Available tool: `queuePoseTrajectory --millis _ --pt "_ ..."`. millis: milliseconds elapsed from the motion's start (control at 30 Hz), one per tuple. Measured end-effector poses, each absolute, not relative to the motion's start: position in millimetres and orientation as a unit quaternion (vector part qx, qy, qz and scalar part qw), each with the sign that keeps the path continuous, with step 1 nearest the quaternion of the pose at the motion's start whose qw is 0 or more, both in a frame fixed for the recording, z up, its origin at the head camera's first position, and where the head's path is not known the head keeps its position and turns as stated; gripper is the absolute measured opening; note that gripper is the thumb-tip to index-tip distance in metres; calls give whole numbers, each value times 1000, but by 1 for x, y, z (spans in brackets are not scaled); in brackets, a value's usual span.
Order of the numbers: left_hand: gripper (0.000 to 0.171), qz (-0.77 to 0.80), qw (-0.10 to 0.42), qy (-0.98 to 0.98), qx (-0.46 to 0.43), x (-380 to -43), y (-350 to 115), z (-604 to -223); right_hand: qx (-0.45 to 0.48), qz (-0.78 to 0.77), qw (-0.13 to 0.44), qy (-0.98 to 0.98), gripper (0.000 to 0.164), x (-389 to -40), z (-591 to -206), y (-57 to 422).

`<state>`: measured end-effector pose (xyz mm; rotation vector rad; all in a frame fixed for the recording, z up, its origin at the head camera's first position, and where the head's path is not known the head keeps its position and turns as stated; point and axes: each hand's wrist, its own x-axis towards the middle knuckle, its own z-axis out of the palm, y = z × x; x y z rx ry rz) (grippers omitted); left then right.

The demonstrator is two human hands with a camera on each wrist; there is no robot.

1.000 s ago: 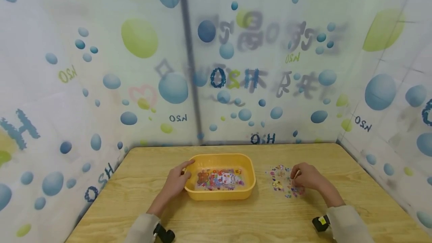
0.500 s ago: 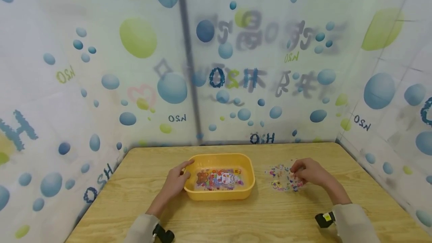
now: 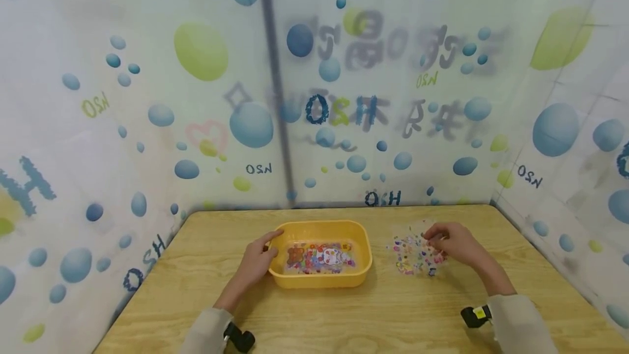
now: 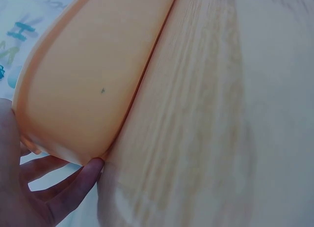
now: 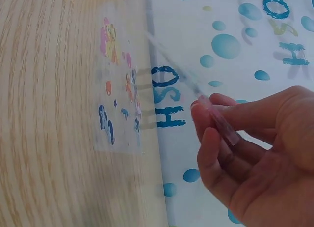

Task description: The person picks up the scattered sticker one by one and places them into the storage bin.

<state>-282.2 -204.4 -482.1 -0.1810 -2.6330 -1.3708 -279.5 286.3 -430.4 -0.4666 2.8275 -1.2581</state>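
A yellow plastic basin [image 3: 319, 281] stands near the middle of the table. My left hand [image 3: 259, 258] grips its left end, one finger over the rim and, in the left wrist view, fingertips [image 4: 93, 165] against the lower wall. To the right of the basin, my right hand [image 3: 454, 245] pinches a clear, thin sheet [image 5: 181, 70] between thumb and fingers; it shows nearly edge-on in the right wrist view. Under and beside it, a clear sticker sheet [image 5: 110, 79] printed with small colourful ponies lies on the table. In the head view the two overlap as scattered coloured spots.
Inside the basin lie colourful stickers, among them a brown bear [image 3: 295, 257] and a white character [image 3: 330, 256]. The light wooden table [image 3: 314, 318] ends at a patterned curtain [image 3: 324, 97] behind and at both sides. Black wrist cameras [image 3: 475, 316] sit at the sleeves.
My right hand has shifted slightly right and away from me, drawing the clear sheet up; the coloured spots now look more spread out. My left hand stays on the basin.
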Motion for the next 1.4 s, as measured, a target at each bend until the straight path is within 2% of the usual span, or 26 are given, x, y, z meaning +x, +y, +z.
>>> queuePoseTrajectory --millis 167,933,1400 --pt "52 -455 88 -884 -65 -283 -205 -480 -171 -410 -9 896 22 -281 -425 283" --pt "52 -451 95 -885 -66 -282 -205 -481 -174 -476 -5 862 26 -279 -410 261" --pt "52 -454 92 -884 -65 -282 -204 -482 -198 -440 -16 876 20 -293 -393 224"
